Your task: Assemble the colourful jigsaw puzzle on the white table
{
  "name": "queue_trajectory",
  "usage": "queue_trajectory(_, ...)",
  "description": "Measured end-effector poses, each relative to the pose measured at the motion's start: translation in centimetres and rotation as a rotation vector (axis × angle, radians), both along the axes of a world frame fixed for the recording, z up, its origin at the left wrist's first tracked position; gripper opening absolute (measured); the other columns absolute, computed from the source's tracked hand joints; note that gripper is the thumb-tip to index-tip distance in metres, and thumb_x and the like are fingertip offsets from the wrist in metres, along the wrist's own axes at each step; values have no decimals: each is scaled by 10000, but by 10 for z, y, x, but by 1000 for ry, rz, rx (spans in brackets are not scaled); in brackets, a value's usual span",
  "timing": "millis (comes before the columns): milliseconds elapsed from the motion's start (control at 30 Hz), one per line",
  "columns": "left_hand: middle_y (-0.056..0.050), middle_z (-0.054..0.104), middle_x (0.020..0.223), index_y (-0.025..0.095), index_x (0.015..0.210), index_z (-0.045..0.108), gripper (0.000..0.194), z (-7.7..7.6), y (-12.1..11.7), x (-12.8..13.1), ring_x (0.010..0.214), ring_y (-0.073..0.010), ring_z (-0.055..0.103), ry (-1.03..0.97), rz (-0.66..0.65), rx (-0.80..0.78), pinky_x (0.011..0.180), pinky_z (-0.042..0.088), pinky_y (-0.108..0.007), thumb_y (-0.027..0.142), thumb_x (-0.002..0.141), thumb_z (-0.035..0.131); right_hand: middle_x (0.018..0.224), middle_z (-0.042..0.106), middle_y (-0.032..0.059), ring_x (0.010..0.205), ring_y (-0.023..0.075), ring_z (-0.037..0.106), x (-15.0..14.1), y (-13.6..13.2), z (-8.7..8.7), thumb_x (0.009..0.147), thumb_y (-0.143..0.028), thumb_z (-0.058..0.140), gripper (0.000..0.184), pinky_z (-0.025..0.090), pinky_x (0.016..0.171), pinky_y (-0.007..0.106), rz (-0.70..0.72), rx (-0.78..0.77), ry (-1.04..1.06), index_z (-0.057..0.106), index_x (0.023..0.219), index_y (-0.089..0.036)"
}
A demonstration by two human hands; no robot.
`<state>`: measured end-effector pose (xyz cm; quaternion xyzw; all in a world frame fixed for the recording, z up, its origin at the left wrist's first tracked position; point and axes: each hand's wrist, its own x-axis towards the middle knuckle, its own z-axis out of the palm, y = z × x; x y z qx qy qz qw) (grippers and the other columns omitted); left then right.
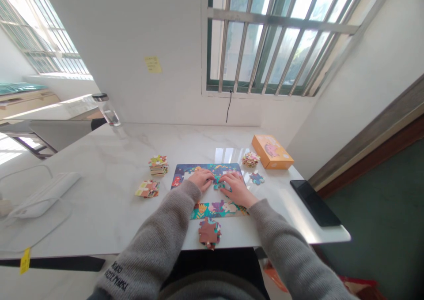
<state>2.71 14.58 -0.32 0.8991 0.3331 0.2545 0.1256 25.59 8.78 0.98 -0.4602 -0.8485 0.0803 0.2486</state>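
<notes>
A partly assembled jigsaw puzzle (203, 211) lies on the white table, its colourful border joined around a gap where the tabletop shows. Over its middle, my left hand (202, 179) has its fingers bent together against a teal puzzle piece (217, 184). My right hand (237, 189) comes in from the other side, thumb and fingers closed around the right side of that same piece. Fingers hide part of the piece and of the puzzle's upper half. Just below the puzzle sits a pile of brown-backed pieces (209, 233), and a loose blue piece (256, 178) lies to its right.
Stacks of puzzle pieces stand at left (158, 166) and lower left (147, 189), with another pile (251, 159) beside the orange box (272, 151). A black phone (314, 202) lies near the right edge. A bottle (107, 110) and a white power strip (44, 196) are farther left.
</notes>
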Motion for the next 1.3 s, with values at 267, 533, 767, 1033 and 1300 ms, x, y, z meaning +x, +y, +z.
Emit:
queue_trajectory(267, -116, 683, 1100, 162, 1025, 699, 196, -8, 3, -1, 1082, -251, 624, 6, 18, -24, 1021, 504, -413, 151, 861, 591, 1200, 682, 46, 1120, 259, 539, 4, -2, 5, 903, -243, 659, 208, 350, 1025, 443, 16, -15, 0, 655, 1110, -264)
queue_trajectory(533, -98, 698, 1082, 163, 1025, 693, 329, -14, 13, -3, 1054, -218, 633, -37, -1, -56, 995, 521, -404, 26, 841, 458, 1217, 681, 45, 1109, 254, 544, 8, -2, 6, 908, -233, 659, 195, 363, 1031, 448, 41, -27, 0, 672, 1099, -269)
queue_trajectory(767, -92, 687, 1098, 178, 988, 713, 321, -11, 10, -4, 1068, -219, 627, -41, -16, -57, 1018, 512, -415, 36, 832, 471, 1225, 673, 59, 1128, 263, 553, 7, -3, 5, 921, -249, 644, 187, 370, 1024, 467, 11, -35, -34, 692, 1100, -274)
queue_trajectory(1033, -101, 669, 1088, 179, 973, 728, 274, -8, 5, -2, 1060, -237, 616, -22, -8, -48, 1019, 494, -425, 72, 868, 498, 1236, 673, 60, 1144, 260, 550, 7, -2, 3, 939, -229, 610, 240, 374, 1053, 467, 29, -18, -40, 692, 1161, -272)
queue_trajectory(1300, -92, 648, 1086, 195, 1000, 711, 254, -4, 0, 0, 1052, -239, 589, 46, 5, -2, 1026, 479, -424, 110, 861, 517, 1278, 681, 59, 1172, 250, 565, 7, -1, 3, 960, -180, 544, 307, 413, 1039, 464, 90, 1, -64, 683, 1217, -274)
